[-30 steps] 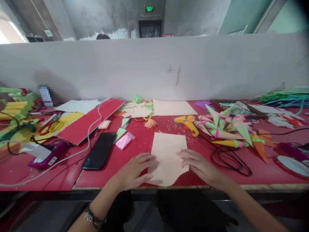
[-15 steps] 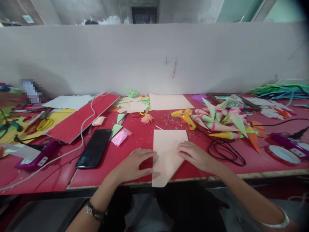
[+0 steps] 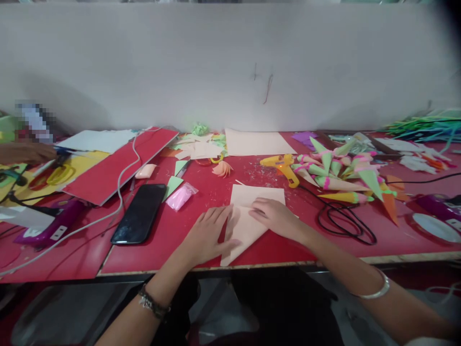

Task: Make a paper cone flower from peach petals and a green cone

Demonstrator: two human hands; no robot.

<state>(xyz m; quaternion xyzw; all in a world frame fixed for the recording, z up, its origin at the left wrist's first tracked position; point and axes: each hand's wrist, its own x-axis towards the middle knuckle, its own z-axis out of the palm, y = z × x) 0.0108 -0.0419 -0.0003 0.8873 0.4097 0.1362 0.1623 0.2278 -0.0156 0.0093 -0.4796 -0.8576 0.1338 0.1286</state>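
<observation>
A peach sheet of paper [image 3: 248, 226] lies on the red table [image 3: 173, 235] near its front edge, folded over into a triangle with the point toward me. My left hand [image 3: 209, 235] lies flat on the table with its fingers spread, touching the sheet's left edge. My right hand [image 3: 275, 216] rests on the folded part with fingers stretched out, pressing it down. Neither hand holds anything.
A black phone [image 3: 139, 214] and pink packet [image 3: 181, 196] lie to the left. A yellow glue gun [image 3: 283, 166], a pile of paper cones [image 3: 338, 175] and a black cable [image 3: 345, 223] sit to the right. Another person's hand [image 3: 25, 153] is by yellow scissors [image 3: 59, 174] far left.
The sheet went from flat to folded into a triangle. My right hand carried the corner up and over; my left hand shifted slightly forward. The camera tilted down.
</observation>
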